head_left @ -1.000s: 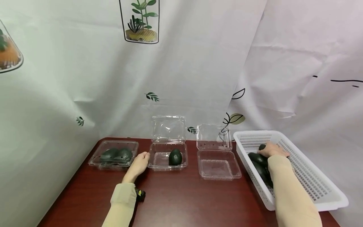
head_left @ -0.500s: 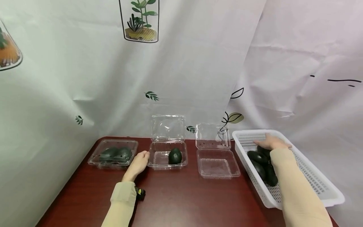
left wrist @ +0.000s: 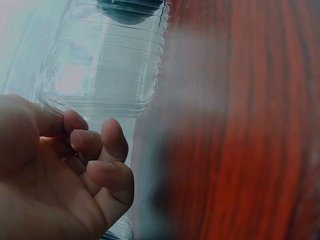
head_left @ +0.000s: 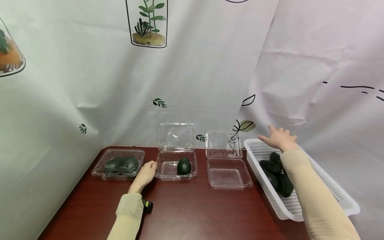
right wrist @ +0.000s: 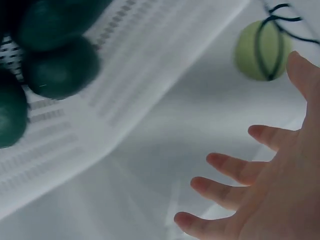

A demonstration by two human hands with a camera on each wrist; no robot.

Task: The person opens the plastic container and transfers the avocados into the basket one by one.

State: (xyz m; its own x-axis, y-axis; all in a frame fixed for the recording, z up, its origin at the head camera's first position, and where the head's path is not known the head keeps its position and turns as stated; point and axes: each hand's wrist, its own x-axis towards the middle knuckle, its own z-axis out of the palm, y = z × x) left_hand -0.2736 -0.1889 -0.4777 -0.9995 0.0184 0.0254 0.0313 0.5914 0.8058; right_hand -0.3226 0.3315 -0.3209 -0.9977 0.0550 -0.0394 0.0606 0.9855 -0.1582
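Note:
At its left edge, a clear plastic clamshell container [head_left: 168, 169] with its lid raised is pinched between the thumb and forefinger of my left hand [head_left: 147, 173]. The corner of that container shows close up in the left wrist view, my other fingers [left wrist: 117, 175] loosely curled below. One dark green avocado [head_left: 184, 166] sits in its right half. My right hand [head_left: 280, 138], fingers spread and holding nothing, is raised over the far end of a white plastic basket [head_left: 282, 211]. Several avocados [head_left: 271, 166] lie along the basket's left side, and some show in the right wrist view.
Left of my left hand lies a closed clamshell [head_left: 118, 151] with avocados inside. An open, bare clamshell [head_left: 229, 178] stands between the middle container and the basket. A printed white cloth [head_left: 204, 83] hangs behind the dark red table [head_left: 192, 213].
My right hand has risen from among the avocados in the basket to above its far end, fingers spreading. My left hand has stayed at the middle container.

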